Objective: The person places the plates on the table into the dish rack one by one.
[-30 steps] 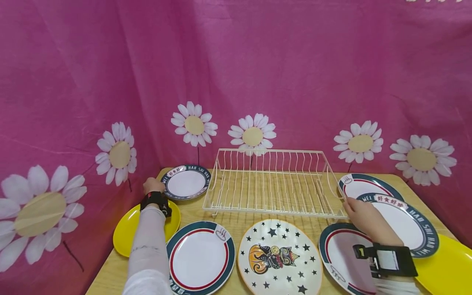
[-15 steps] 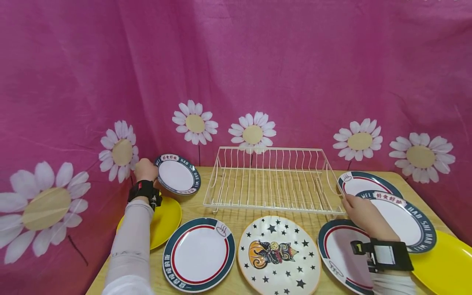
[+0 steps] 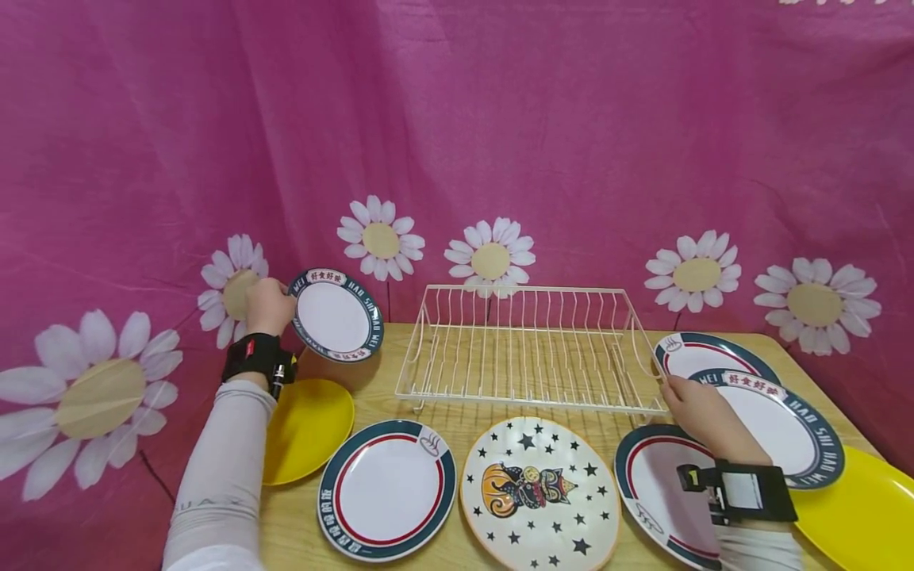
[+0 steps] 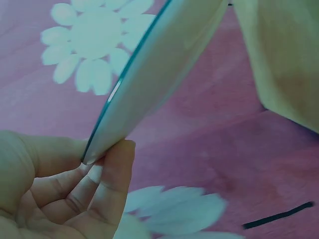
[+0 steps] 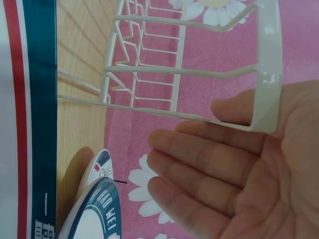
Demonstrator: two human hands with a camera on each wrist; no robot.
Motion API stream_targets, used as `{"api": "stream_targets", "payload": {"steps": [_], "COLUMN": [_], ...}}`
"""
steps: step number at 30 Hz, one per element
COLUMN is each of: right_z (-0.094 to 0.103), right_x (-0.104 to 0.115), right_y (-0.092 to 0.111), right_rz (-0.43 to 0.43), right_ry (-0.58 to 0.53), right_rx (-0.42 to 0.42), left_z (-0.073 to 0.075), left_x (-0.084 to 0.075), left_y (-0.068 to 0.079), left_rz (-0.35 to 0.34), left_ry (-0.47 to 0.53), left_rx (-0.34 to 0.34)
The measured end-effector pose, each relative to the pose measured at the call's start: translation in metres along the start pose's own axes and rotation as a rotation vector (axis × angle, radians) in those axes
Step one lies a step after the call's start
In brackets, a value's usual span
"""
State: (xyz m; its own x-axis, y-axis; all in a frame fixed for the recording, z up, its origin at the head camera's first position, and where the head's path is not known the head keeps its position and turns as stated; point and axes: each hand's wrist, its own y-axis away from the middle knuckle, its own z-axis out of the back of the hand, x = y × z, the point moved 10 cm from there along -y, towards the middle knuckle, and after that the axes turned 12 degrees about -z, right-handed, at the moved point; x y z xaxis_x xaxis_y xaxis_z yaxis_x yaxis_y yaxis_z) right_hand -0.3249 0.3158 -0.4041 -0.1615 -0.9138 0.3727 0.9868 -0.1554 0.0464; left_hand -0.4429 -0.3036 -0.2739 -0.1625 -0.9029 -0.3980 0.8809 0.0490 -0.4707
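My left hand (image 3: 267,305) pinches the left rim of a white plate (image 3: 332,317) with a dark blue lettered border. The plate is raised and tilted, its face toward the head camera. In the left wrist view, the thumb lies on one side of the plate's rim (image 4: 107,107) and the fingers (image 4: 117,169) on the other. My right hand (image 3: 714,424) holds the front right corner of a white wire dish rack (image 3: 528,405). The right wrist view shows the thumb and fingers (image 5: 204,149) on either side of the rack's frame (image 5: 268,64). No plates stand in the rack.
Along the front lie a yellow plate (image 3: 307,436), a red-ringed plate (image 3: 385,496), a star-patterned plate (image 3: 539,492) and another red-ringed plate (image 3: 660,484). At right, two blue-bordered plates (image 3: 771,428) overlap near a yellow plate (image 3: 864,515). A pink flowered curtain (image 3: 571,143) encloses the table.
My left hand has lifted the blue-bordered plate off the table at the back left, moving it up and slightly left while tilting it. The right hand stays at the rack's corner.
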Motion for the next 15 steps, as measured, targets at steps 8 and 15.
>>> {"api": "stream_targets", "payload": {"steps": [8, 15], "right_z": [0.000, -0.001], "right_x": [-0.003, -0.002], "right_y": [0.000, -0.003], "right_rz": [-0.009, -0.015], "right_ry": [0.000, -0.004], "right_rx": [0.000, 0.004], "left_z": [0.019, 0.024], "left_x": [-0.021, -0.039], "left_y": [-0.008, -0.010], "left_rz": [-0.004, -0.003], "left_ry": [0.031, 0.088], "left_rx": [-0.003, 0.011]}}
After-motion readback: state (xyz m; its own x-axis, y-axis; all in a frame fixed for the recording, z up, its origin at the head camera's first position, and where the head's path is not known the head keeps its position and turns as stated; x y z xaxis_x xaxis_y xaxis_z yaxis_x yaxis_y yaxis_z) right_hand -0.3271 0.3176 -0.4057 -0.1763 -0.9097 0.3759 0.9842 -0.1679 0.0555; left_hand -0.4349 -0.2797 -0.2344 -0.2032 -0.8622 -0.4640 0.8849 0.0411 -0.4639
